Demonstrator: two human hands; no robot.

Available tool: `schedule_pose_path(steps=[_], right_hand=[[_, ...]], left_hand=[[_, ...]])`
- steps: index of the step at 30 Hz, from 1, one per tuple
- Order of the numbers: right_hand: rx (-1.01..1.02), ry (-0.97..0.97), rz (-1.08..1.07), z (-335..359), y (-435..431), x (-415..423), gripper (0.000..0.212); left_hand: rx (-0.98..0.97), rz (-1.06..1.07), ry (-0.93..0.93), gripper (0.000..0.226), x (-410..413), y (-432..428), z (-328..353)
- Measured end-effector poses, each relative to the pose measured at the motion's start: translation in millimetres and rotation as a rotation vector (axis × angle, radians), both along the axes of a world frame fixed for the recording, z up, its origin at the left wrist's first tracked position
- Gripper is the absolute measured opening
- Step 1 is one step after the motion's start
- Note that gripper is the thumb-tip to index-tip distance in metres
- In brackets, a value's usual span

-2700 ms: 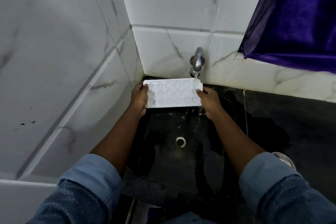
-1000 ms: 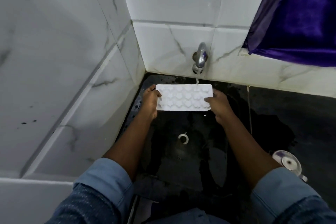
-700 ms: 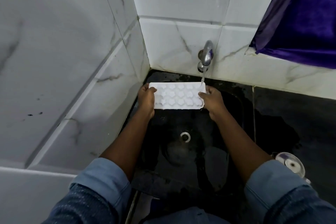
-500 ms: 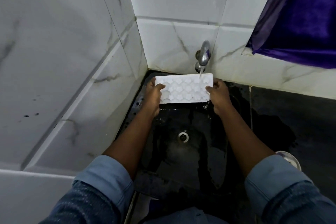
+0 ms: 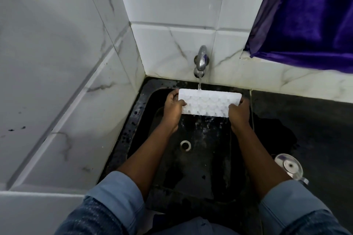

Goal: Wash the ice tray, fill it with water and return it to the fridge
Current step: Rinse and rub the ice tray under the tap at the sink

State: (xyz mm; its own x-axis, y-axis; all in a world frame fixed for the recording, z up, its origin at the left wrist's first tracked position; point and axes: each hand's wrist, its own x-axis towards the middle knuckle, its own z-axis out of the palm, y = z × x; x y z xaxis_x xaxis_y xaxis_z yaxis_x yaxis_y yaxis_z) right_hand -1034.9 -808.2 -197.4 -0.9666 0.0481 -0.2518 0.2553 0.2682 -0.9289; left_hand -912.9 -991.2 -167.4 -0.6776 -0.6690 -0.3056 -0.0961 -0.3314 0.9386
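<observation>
A white ice tray (image 5: 209,103) with several small cells is held level over the black sink (image 5: 191,168), under the steel tap (image 5: 201,61). A thin stream of water (image 5: 199,82) falls from the tap onto the tray's far edge, left of its middle. My left hand (image 5: 174,108) grips the tray's left end, thumb on top. My right hand (image 5: 238,113) grips the right end the same way. Drops of water fall from the tray's near edge into the sink.
The sink's drain (image 5: 185,145) lies below the tray. White marble tiles (image 5: 66,82) wall the left and back. A wet dark counter (image 5: 305,120) runs to the right, with a steel lidded vessel (image 5: 289,167) on it. A purple curtain (image 5: 309,15) hangs at top right.
Both hands have shifted the tray to the right under the tap, so the stream now lands left of its middle instead of near its right end.
</observation>
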Motion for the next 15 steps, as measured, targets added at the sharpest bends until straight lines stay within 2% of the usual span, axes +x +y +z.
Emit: schedule_pose_path(steps=[3, 5, 6, 9, 11, 13, 15], right_hand=[[-0.052, -0.006, 0.009, 3, -3, 7, 0.047], [-0.118, 0.018, 0.071, 2, -11, 14, 0.036], [-0.178, 0.013, 0.111, 2, -17, 17, 0.029], [-0.436, -0.124, 0.177, 7, -34, 24, 0.007], [-0.491, -0.174, 0.175, 10, -38, 23, 0.009], [-0.486, -0.163, 0.197, 12, -38, 18, 0.008], [-0.454, -0.127, 0.240, 16, -36, 11, 0.023]], left_hand=[[0.026, 0.050, -0.010, 0.037, 0, -5, -4], [0.065, 0.137, -0.021, 0.012, 4, -12, -4], [0.077, 0.182, -0.046, 0.011, 7, -16, -1], [0.082, 0.312, -0.133, 0.028, 19, -32, -2], [0.134, 0.375, -0.135, 0.024, 26, -41, -4], [0.231, 0.376, -0.096, 0.040, 34, -50, -1], [0.293, 0.311, -0.094, 0.058, 39, -55, 5]])
